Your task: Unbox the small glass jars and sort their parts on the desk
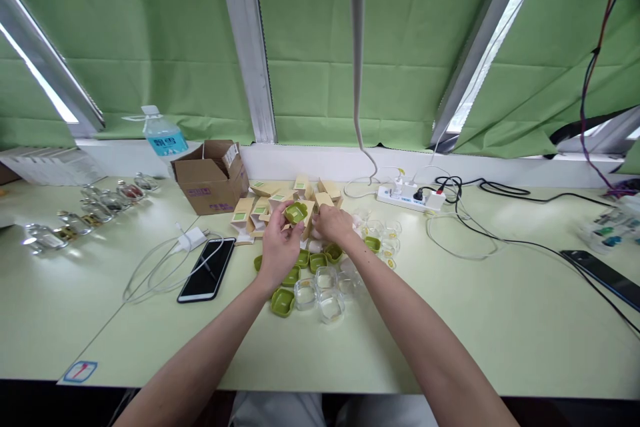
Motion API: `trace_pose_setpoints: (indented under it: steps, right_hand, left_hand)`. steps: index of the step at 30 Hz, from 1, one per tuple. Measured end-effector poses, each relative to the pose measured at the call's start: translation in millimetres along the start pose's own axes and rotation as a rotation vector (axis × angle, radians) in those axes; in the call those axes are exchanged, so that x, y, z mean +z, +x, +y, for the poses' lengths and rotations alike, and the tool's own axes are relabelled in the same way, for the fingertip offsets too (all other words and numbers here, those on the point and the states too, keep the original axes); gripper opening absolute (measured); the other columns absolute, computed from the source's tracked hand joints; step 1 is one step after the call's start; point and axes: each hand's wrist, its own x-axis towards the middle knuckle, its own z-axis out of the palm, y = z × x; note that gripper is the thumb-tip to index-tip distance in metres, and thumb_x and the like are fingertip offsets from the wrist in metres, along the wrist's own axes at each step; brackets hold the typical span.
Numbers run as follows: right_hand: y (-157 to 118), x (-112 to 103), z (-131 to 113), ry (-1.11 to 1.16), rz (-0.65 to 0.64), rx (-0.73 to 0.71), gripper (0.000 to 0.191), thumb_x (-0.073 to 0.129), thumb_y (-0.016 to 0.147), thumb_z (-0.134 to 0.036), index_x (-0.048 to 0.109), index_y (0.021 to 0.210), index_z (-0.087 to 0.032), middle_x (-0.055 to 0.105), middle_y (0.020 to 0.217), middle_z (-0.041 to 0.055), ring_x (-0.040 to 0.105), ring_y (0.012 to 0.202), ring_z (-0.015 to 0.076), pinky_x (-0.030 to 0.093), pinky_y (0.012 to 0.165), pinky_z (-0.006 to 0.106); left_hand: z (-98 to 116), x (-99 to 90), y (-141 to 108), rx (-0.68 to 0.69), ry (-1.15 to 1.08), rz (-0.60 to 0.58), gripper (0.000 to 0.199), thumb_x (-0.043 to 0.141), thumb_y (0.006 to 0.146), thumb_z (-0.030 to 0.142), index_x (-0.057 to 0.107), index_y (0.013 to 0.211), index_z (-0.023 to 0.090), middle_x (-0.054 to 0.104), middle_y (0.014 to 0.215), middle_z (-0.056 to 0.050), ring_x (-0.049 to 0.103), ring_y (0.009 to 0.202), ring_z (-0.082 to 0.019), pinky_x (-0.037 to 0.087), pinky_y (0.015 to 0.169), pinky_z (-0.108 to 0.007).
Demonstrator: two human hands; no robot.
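My left hand (280, 247) grips a small green square cup (296, 213) between thumb and fingers, raised over the table. Close beside it, my right hand (334, 223) has its fingers curled near the small cartons; whatever they pinch is hidden. Below both hands lie more green cups, one of them a green cup (283, 302) nearest me, its open side up. Among these sit several clear plastic cups (331, 305). Small cream-and-white cartons (242, 213) lie in a heap just beyond my hands. Round clear lids (391, 230) with yellow marks are right of my right hand.
A cardboard box (213, 183) stands behind the cartons, near a water bottle (163, 133). Left are a phone (207, 270), a charger cable (145, 280) and glass bottles (95, 210). A power strip (410, 199) with trailing cords and another phone (603, 277) are right.
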Motion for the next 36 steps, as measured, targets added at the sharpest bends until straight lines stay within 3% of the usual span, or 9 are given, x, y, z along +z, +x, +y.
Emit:
trace_pose_setpoints:
  steps: [10, 17, 26, 31, 36]
  right_hand:
    - [10, 0, 7, 0.108, 0.007, -0.018, 0.033, 0.049, 0.103, -0.042, 0.065, 0.121, -0.020, 0.075, 0.124, 0.0152, 0.073, 0.109, 0.0268, 0.052, 0.081, 0.032]
    - [5, 2, 7, 0.033, 0.084, -0.004, 0.033, 0.052, 0.102, -0.036, 0.063, 0.131, -0.024, 0.076, 0.121, 0.0132, 0.073, 0.111, 0.0265, 0.051, 0.086, 0.033]
    - [3, 7, 4, -0.108, 0.115, -0.043, 0.032, 0.066, 0.089, -0.038, 0.075, 0.111, -0.016, 0.078, 0.114, 0.0183, 0.066, 0.122, 0.0325, 0.043, 0.104, 0.044]
    - [-8, -12, 11, -0.097, 0.149, -0.111, 0.022, 0.066, 0.087, -0.024, 0.076, 0.104, -0.015, 0.080, 0.103, 0.0169, 0.072, 0.107, 0.0289, 0.041, 0.104, 0.041]
    - [-51, -36, 43, 0.018, 0.327, -0.142, 0.035, 0.038, 0.104, -0.020, 0.070, 0.118, -0.020, 0.079, 0.108, 0.0103, 0.073, 0.097, 0.0220, 0.048, 0.085, 0.032]
  left_hand:
    - [5, -0.4, -1, -0.012, 0.009, 0.005, 0.052, 0.071, 0.093, 0.035, 0.056, 0.143, 0.025, 0.073, 0.121, -0.011, 0.075, 0.107, -0.026, 0.063, 0.088, -0.039]
    - [4, -0.2, -1, -0.009, 0.029, 0.008, 0.054, 0.072, 0.092, 0.036, 0.056, 0.143, 0.024, 0.073, 0.121, -0.012, 0.074, 0.107, -0.026, 0.062, 0.088, -0.040]
    - [7, -0.7, 0, -0.006, 0.040, -0.002, 0.053, 0.070, 0.093, 0.034, 0.056, 0.143, 0.023, 0.072, 0.124, -0.013, 0.073, 0.112, -0.027, 0.062, 0.090, -0.040]
    - [9, -1.8, 0, 0.003, 0.033, -0.026, 0.053, 0.071, 0.092, 0.032, 0.056, 0.142, 0.023, 0.069, 0.131, -0.013, 0.070, 0.118, -0.027, 0.061, 0.092, -0.038]
    - [12, -1.0, -1, -0.011, -0.004, -0.119, 0.055, 0.072, 0.092, 0.033, 0.055, 0.143, 0.024, 0.070, 0.131, -0.013, 0.071, 0.116, -0.025, 0.061, 0.096, -0.040]
